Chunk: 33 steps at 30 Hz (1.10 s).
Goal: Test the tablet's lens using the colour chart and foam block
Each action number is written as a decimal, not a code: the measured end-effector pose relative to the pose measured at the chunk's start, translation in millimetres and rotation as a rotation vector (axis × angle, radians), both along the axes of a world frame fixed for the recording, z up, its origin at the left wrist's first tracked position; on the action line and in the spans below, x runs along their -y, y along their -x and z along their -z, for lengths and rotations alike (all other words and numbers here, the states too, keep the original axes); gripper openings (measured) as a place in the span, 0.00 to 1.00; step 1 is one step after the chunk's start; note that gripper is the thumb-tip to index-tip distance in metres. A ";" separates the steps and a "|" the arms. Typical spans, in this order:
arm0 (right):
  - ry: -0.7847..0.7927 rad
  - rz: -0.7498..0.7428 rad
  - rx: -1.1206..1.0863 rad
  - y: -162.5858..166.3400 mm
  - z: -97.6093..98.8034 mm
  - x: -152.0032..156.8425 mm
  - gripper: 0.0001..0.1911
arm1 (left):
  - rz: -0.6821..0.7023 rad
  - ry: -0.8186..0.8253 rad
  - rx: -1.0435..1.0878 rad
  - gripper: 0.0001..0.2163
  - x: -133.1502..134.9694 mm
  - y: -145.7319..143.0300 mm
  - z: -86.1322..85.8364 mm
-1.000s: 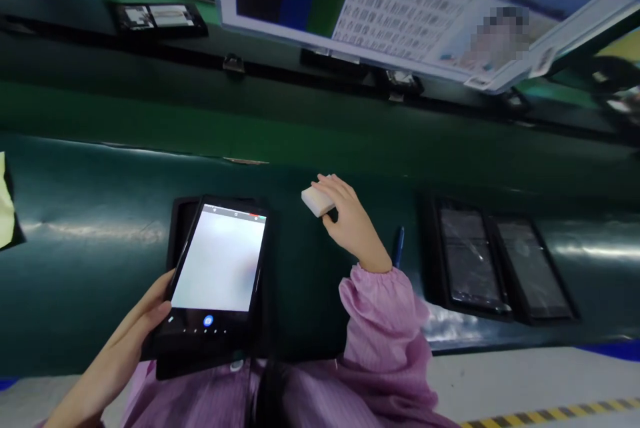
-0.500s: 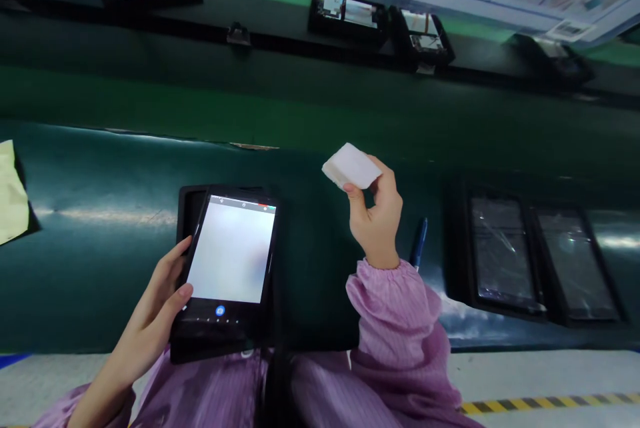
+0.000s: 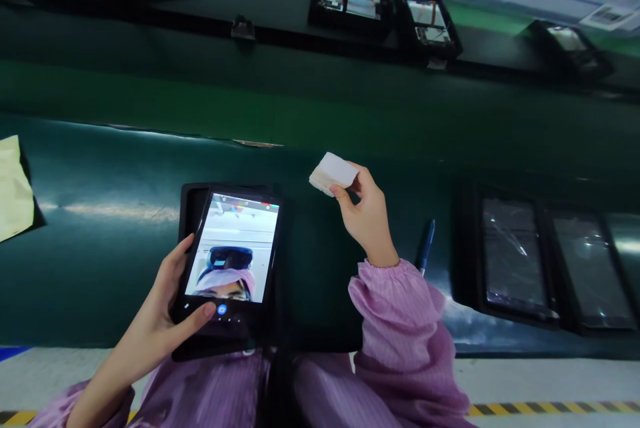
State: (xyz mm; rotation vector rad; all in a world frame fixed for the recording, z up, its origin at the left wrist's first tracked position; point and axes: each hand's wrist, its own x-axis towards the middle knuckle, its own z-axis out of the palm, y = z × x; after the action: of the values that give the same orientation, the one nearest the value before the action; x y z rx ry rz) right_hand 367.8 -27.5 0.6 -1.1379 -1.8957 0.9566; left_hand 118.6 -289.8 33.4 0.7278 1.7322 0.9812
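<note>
My left hand (image 3: 173,301) grips a black tablet (image 3: 233,251) by its left edge, with the thumb lying on the bottom bezel beside a blue on-screen button. The screen shows a camera picture of a person in a pink cap. A black tray (image 3: 189,205) lies under the tablet on the dark green belt (image 3: 100,241). My right hand (image 3: 365,218) is raised just right of the tablet and pinches a small white block (image 3: 331,173) between thumb and fingers. Both sleeves are pink.
A blue pen (image 3: 426,248) lies on the belt beside my right wrist. Two wrapped tablets in black trays (image 3: 550,261) sit at the right. Several opened devices in trays (image 3: 380,11) line the far belt. A yellow sheet (image 3: 13,188) lies at the left edge.
The tablet screen changed from blank white to a camera picture. My left thumb slid onto the bottom bezel. My right hand lifted the white block off the belt and now holds it slightly lower.
</note>
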 end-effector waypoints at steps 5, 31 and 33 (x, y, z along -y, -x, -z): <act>-0.022 0.018 0.023 1.2 3.1 -0.7 0.19 | 0.033 -0.023 -0.043 0.42 1.4 1.0 2.7; -0.106 -0.023 0.097 19.7 5.2 14.3 0.26 | 0.065 -0.030 -0.047 0.47 2.1 4.4 2.4; -0.173 -0.010 0.067 21.2 4.7 16.7 0.26 | 0.070 -0.025 -0.048 0.48 1.9 4.7 2.0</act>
State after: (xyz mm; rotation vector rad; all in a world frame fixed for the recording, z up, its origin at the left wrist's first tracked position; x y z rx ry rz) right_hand 346.6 -44.2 -4.2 -1.0707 -1.9967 0.7521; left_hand 113.9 -291.7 31.4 0.8286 1.7267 0.9453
